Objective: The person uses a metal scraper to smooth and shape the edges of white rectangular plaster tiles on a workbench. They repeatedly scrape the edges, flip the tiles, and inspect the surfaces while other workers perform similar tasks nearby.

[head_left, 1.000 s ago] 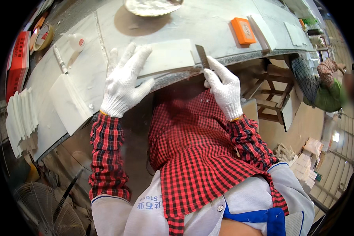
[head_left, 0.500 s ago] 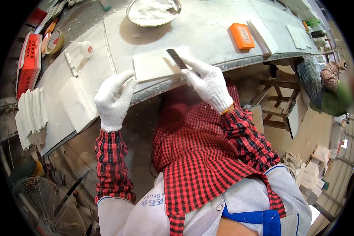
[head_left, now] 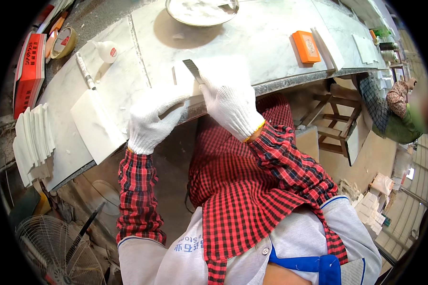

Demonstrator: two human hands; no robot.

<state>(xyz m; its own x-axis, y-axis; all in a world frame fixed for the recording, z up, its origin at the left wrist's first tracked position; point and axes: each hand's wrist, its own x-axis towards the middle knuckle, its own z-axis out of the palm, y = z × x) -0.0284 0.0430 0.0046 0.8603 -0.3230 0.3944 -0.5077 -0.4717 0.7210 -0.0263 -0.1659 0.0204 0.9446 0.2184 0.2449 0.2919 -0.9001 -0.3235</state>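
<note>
As right hand (head_left: pixel 230 102) moved leftward, fingers (head_left: pixel 208 88) pinching blade (head_left: pixel 191 68), left hand (head_left: pixel 152 122) half-curled, hold unclear.

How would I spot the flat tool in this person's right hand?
Find the pale worktop, then the white-gloved right hand at its near edge. The flat tool is the narrow strip jutting from it, its dark grey unlike the white-gloved left hand alongside.

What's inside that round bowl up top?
White stuff is in the bowl, with something dark at the right. The white stuff hides the bottom, and the picture's top edge cuts off the far side.
</note>
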